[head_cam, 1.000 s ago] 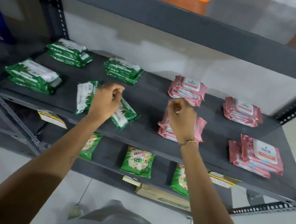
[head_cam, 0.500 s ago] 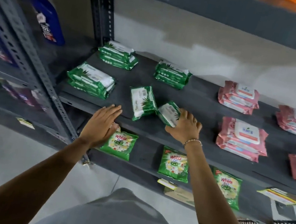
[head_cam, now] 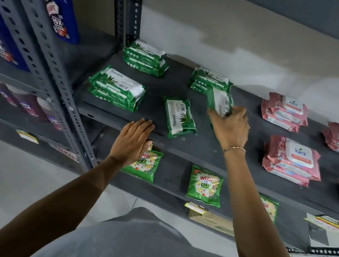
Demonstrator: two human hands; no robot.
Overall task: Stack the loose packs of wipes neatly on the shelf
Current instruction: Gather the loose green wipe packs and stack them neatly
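**Green packs on the grey shelf**

I count three green piles on the shelf (head_cam: 205, 147): a front left pile (head_cam: 116, 87), a back left pile (head_cam: 145, 60) and a back middle pile (head_cam: 210, 80). Each looks two packs high. One loose green pack (head_cam: 179, 117) lies alone between them. My left hand (head_cam: 133, 142) lies flat and open on the shelf's front edge, holding nothing, just beside that loose pack. My right hand (head_cam: 230, 128) is lifted and grips another green pack (head_cam: 219, 101), tilted, right in front of the back middle pile. To the right I see four pink piles (head_cam: 292, 161); the last is cut off. Blue bottles (head_cam: 59, 6) stand far left. Three soap bags (head_cam: 205, 186) sit below.
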